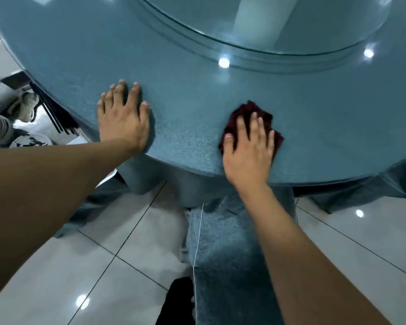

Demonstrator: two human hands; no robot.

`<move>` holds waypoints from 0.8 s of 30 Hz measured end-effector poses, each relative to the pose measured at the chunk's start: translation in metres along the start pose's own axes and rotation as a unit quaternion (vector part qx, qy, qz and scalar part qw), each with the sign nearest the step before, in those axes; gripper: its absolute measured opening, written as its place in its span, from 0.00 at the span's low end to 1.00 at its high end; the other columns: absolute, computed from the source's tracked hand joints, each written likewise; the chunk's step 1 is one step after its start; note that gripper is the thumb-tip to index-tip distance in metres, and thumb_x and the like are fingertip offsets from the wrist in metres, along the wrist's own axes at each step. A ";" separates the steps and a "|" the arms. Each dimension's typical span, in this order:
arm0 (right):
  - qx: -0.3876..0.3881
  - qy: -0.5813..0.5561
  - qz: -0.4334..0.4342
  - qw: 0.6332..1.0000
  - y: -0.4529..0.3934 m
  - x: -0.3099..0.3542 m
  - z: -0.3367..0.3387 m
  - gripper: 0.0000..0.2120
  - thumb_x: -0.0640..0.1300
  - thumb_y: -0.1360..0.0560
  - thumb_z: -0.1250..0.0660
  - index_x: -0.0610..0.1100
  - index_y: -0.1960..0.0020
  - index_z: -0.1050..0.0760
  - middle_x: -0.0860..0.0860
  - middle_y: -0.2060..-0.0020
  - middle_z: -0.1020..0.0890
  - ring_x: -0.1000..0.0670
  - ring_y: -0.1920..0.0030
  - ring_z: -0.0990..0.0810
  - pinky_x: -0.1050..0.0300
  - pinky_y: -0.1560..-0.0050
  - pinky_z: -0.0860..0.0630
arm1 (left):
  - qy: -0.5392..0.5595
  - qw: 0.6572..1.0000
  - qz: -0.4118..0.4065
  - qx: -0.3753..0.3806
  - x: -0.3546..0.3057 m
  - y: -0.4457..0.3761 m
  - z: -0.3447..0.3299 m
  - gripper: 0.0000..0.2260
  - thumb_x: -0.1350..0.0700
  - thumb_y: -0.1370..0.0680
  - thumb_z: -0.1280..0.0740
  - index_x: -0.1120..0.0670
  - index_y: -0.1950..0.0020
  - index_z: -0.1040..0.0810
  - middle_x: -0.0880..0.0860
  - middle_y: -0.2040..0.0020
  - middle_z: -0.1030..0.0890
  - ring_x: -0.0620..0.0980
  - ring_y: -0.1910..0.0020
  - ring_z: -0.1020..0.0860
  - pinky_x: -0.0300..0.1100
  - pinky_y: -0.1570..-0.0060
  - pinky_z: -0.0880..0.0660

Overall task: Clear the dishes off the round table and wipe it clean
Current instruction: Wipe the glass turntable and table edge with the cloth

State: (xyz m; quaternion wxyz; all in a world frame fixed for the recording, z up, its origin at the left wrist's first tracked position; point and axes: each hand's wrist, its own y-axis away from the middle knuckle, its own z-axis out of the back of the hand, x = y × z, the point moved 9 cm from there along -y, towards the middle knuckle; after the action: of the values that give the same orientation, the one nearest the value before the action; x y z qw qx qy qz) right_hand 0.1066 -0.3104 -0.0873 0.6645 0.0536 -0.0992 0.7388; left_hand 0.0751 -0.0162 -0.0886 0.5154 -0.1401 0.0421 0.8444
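Pressed dark red cloth flat under straight-fingered right hand, left hand flat on round table, glass turntable beyond, stacked dishes at left.

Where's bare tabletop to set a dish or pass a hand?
Bare blue-grey round table: the strip between left hand and right hand pressing the dark red cloth; the band up to the glass turntable; everything right of the cloth. Crowded only at the near edge.

Speckled blue-grey tablecloth, dark maroon cloth, glossy pale floor tiles, possibly grey-white.
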 end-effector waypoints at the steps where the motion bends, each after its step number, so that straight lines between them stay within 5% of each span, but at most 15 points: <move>1: 0.001 -0.007 0.046 0.999 0.014 0.039 -0.007 0.30 0.58 0.20 0.51 0.49 0.22 0.37 0.46 0.20 0.41 0.46 0.20 0.45 0.42 0.21 0.53 | 0.003 1.000 0.001 -0.001 0.001 0.001 0.000 0.24 0.46 0.16 0.50 0.50 0.20 0.38 0.57 0.19 0.41 0.60 0.21 0.44 0.56 0.22 0.51; 4: 0.027 -0.030 0.151 0.988 0.047 0.121 -0.022 0.28 0.57 0.20 0.48 0.50 0.22 0.35 0.46 0.21 0.39 0.47 0.20 0.44 0.42 0.21 0.51 | 0.008 1.000 0.000 -0.006 0.003 0.002 -0.001 0.24 0.46 0.16 0.50 0.50 0.21 0.38 0.57 0.20 0.40 0.60 0.21 0.43 0.56 0.22 0.51; 8: 0.039 -0.039 0.187 0.981 0.046 0.093 -0.019 0.26 0.57 0.19 0.45 0.51 0.22 0.35 0.48 0.21 0.39 0.49 0.20 0.44 0.45 0.21 0.52 | 0.002 1.000 -0.002 0.002 0.002 0.001 -0.003 0.24 0.46 0.16 0.51 0.50 0.21 0.38 0.57 0.20 0.41 0.59 0.20 0.44 0.56 0.21 0.51; 14: 0.005 0.021 -0.015 1.000 0.025 -0.079 0.014 0.30 0.59 0.19 0.51 0.48 0.22 0.37 0.46 0.20 0.41 0.47 0.20 0.44 0.42 0.21 0.51 | 0.001 1.000 0.001 0.010 0.001 0.002 -0.002 0.24 0.45 0.16 0.49 0.50 0.21 0.39 0.57 0.19 0.41 0.59 0.20 0.45 0.56 0.21 0.52; 17: -0.005 0.015 -0.100 0.995 0.025 -0.099 0.015 0.30 0.58 0.20 0.51 0.48 0.21 0.39 0.46 0.20 0.43 0.46 0.20 0.46 0.41 0.21 0.52 | -0.008 1.000 0.001 0.014 0.002 0.000 -0.003 0.24 0.45 0.16 0.50 0.50 0.20 0.39 0.58 0.19 0.41 0.58 0.20 0.45 0.55 0.21 0.53; 20: -0.016 0.006 -0.168 0.986 0.032 -0.060 0.008 0.30 0.58 0.20 0.50 0.48 0.20 0.41 0.46 0.19 0.45 0.47 0.20 0.48 0.41 0.21 0.54 | -0.008 1.000 -0.002 0.012 0.002 0.000 -0.004 0.25 0.45 0.16 0.50 0.51 0.20 0.39 0.58 0.19 0.41 0.58 0.20 0.45 0.54 0.20 0.54; 24: -0.024 -0.003 -0.083 0.996 0.044 0.068 -0.010 0.28 0.56 0.20 0.46 0.49 0.22 0.37 0.47 0.20 0.41 0.47 0.20 0.45 0.42 0.21 0.53 | 0.003 1.000 -0.002 0.016 0.003 0.000 -0.003 0.27 0.45 0.18 0.49 0.52 0.20 0.37 0.59 0.19 0.40 0.59 0.20 0.44 0.55 0.21 0.53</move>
State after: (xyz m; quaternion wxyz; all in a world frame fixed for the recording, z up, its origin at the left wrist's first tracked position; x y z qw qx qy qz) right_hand 0.0554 -0.2463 -0.0856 0.7241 0.0483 -0.1142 0.6784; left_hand 0.0741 -0.0145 -0.0928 0.5190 -0.1345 0.0569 0.8422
